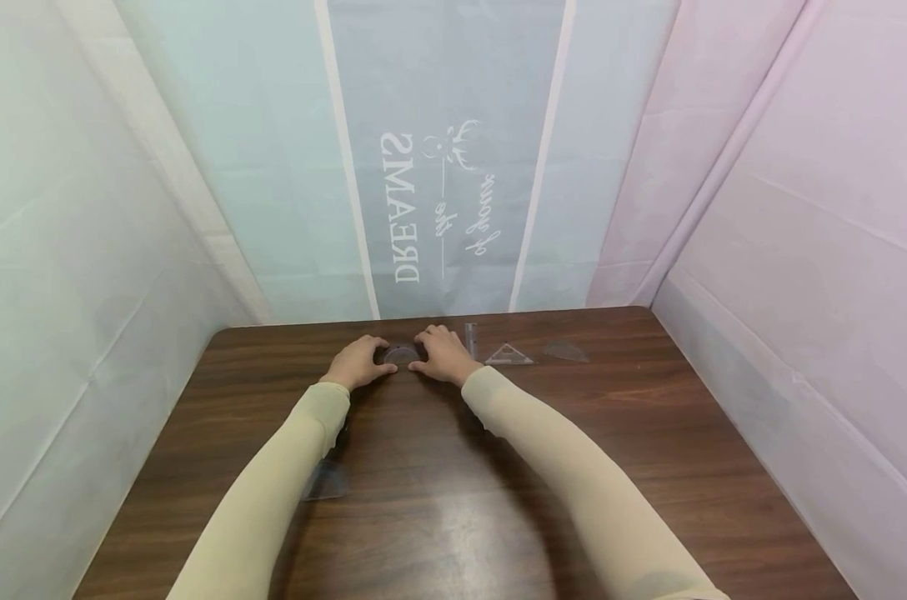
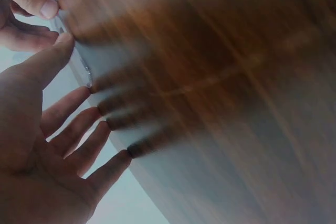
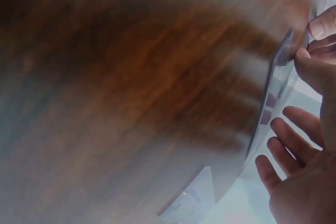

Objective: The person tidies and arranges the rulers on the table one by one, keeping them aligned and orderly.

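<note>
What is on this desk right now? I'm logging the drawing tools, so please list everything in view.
Protractor: one, clear, far middle of the table, between both hands.
Straight ruler: one, clear, just right of the right hand.
Set square: one, clear triangle, right of the ruler.
Second protractor: one, clear, farthest right.
Clear plastic piece: one, near left, partly under the left sleeve.
Table: one, dark brown wood.
Left hand: touching the protractor's left edge.
Right hand: touching its right edge.
</note>
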